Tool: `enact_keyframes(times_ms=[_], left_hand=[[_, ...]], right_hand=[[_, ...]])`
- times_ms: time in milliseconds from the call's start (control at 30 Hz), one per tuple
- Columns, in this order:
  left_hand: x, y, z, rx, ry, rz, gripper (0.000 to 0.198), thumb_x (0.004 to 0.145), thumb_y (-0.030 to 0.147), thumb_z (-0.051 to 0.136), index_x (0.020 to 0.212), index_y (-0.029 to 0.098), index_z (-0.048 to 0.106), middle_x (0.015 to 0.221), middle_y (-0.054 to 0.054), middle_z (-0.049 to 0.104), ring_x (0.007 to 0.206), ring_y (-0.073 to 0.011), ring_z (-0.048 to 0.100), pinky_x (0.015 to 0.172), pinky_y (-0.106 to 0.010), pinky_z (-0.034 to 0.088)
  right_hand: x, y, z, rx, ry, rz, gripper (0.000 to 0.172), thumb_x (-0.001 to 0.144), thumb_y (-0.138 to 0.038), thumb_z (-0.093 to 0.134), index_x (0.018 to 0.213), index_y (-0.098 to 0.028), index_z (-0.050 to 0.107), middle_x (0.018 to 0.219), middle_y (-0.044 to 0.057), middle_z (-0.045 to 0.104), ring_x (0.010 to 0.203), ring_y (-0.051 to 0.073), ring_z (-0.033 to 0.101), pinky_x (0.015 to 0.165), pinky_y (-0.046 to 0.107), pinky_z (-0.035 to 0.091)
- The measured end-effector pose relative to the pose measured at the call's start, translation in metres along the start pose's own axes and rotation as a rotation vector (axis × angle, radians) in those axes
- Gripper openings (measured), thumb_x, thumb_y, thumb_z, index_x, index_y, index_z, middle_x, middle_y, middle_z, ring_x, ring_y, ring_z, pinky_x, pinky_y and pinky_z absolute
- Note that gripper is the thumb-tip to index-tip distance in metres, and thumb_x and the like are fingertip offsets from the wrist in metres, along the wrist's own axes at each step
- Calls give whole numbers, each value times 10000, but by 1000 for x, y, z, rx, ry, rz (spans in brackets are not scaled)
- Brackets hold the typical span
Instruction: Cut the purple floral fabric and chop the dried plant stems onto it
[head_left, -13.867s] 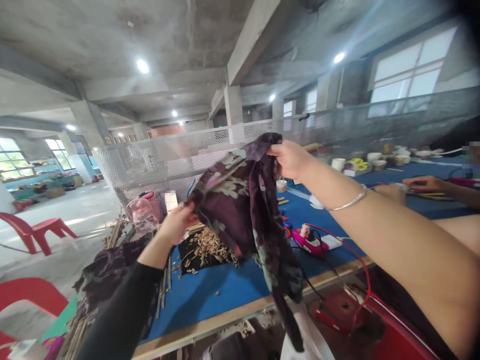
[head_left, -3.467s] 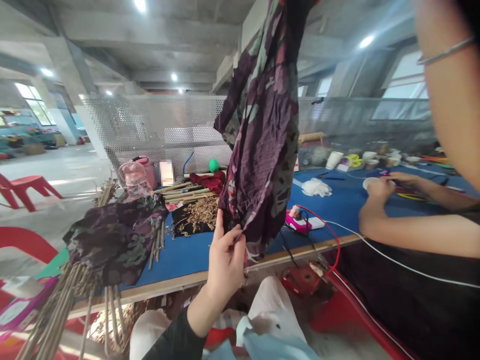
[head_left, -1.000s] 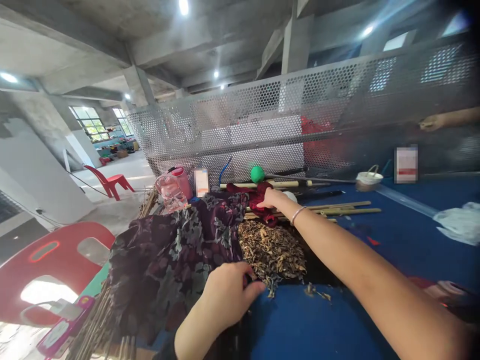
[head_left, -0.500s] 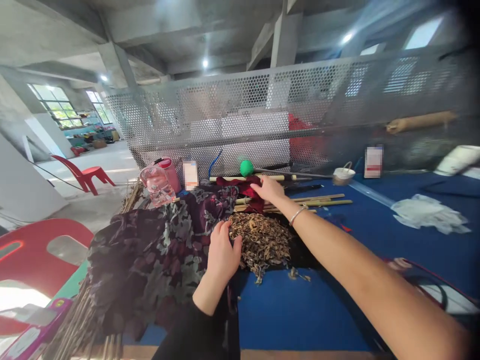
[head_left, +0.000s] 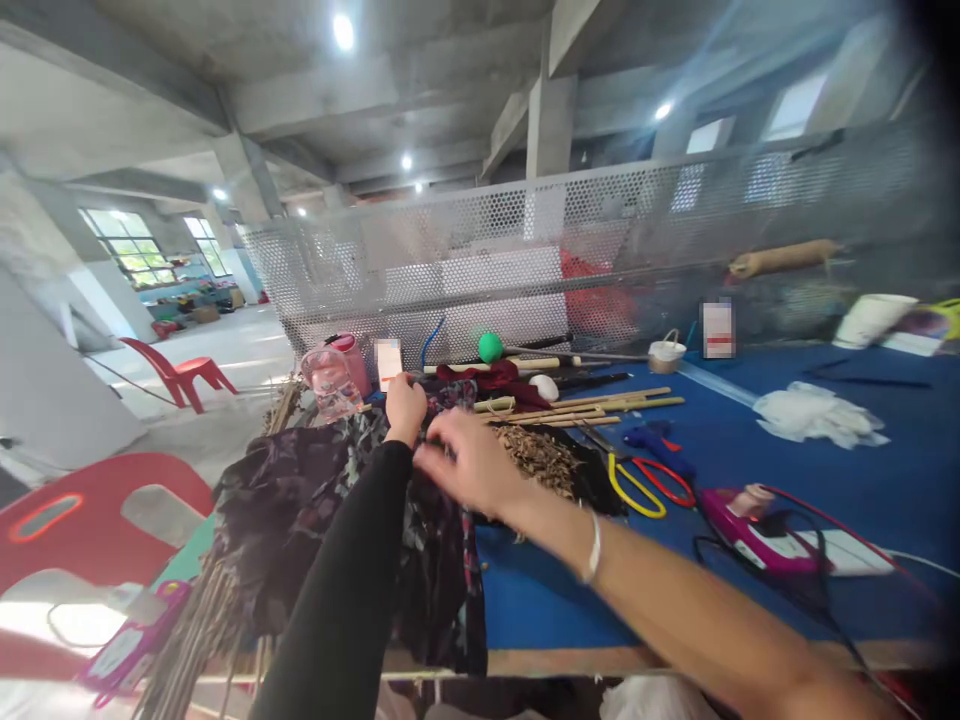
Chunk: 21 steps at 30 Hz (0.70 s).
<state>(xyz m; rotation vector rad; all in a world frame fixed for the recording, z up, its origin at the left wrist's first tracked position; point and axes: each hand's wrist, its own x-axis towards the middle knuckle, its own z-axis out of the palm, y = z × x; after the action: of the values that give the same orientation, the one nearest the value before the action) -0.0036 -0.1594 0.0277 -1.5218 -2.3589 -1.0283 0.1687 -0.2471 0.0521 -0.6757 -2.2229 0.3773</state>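
With left hand (head_left: 406, 405), reaching across to the far part of the dark camouflage-print cloth (head_left: 439, 580); with right hand (head_left: 461, 455), loosely curled and blurred over it; cannot tell whether gripping with either. Spread rumpled on the left of the tabletop (head_left: 555, 605), beside the dried plant pieces (head_left: 541, 455) to its right. Looks thin, light, soft and limp, hardly fragile; likely to bunch or sag. Best held at well-separated points along the edges, not mid-fabric.
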Motion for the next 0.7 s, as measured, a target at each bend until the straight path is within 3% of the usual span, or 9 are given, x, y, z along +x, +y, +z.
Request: enact_keyframes(times_ms=[67, 133, 167, 233, 300, 400, 467, 600, 700], left_hand=[[9, -9, -6, 102, -22, 42, 247, 828, 158, 436, 1006, 128, 604, 1063, -167, 614, 1008, -274, 590, 831, -377, 452], [9, -17, -11, 194, -48, 93, 239, 826, 145, 429, 973, 133, 618, 1044, -168, 614, 1019, -291, 582, 840, -403, 440], [6, -20, -13, 234, -61, 118, 246, 831, 139, 419, 973, 135, 620, 1036, -166, 614, 1027, -291, 578, 849, -407, 433], [0, -25, -16, 300, -90, 164, 261, 838, 128, 403, 983, 135, 620, 1015, -160, 618, 1016, -280, 584, 857, -407, 425], [-4, -30, -21, 352, -114, 200, 268, 840, 123, 396, 986, 128, 620, 987, -159, 622, 986, -273, 598, 848, -404, 425], [-4, -36, -29, 407, -121, 235, 284, 853, 122, 374, 1005, 119, 613, 983, -168, 620, 975, -272, 603, 835, -399, 425], [-2, -38, -34, 434, -115, 246, 288, 865, 129, 365, 1026, 118, 604, 993, -171, 615, 975, -269, 604, 828, -389, 423], [-3, -39, -41, 480, -119, 267, 282, 888, 151, 359, 1042, 121, 593, 999, -164, 615, 963, -250, 610, 821, -362, 414], [-9, -41, -39, 508, -153, 305, 293, 898, 149, 343, 1034, 122, 600, 1006, -163, 620, 985, -243, 601, 840, -363, 392]], right_hand=[[-32, -56, 19, 190, -133, -114, 322, 822, -450, 575, 1008, -188, 577, 931, 56, 592, 858, 174, 530, 764, 275, 414], [-54, -92, 35, 298, -81, -64, 152, 861, -308, 544, 922, -174, 583, 893, 52, 589, 829, 159, 521, 734, 264, 404], [-60, -103, 41, 325, -41, -49, 103, 870, -252, 521, 841, -174, 580, 852, 43, 587, 807, 153, 512, 723, 262, 394], [-64, -114, 49, 369, 42, -19, 162, 871, -179, 482, 721, -172, 544, 789, 29, 577, 778, 143, 496, 714, 264, 375], [-63, -121, 51, 455, 91, 58, 172, 875, -185, 463, 713, -174, 519, 764, 21, 574, 742, 133, 494, 688, 259, 368], [-64, -136, 44, 759, 34, 304, 203, 937, -271, 344, 810, -187, 478, 609, -24, 522, 573, 103, 478, 571, 227, 366], [-66, -148, 35, 891, -58, 359, 239, 959, -310, 277, 845, -193, 452, 538, -56, 458, 498, 92, 446, 522, 213, 356], [-63, -157, 22, 594, -158, 88, 152, 853, -330, 540, 821, -182, 526, 770, 1, 546, 738, 124, 503, 672, 247, 390], [-58, -158, 28, 418, -244, -26, 128, 783, -285, 652, 798, -178, 583, 841, 18, 556, 814, 141, 500, 727, 258, 390]])
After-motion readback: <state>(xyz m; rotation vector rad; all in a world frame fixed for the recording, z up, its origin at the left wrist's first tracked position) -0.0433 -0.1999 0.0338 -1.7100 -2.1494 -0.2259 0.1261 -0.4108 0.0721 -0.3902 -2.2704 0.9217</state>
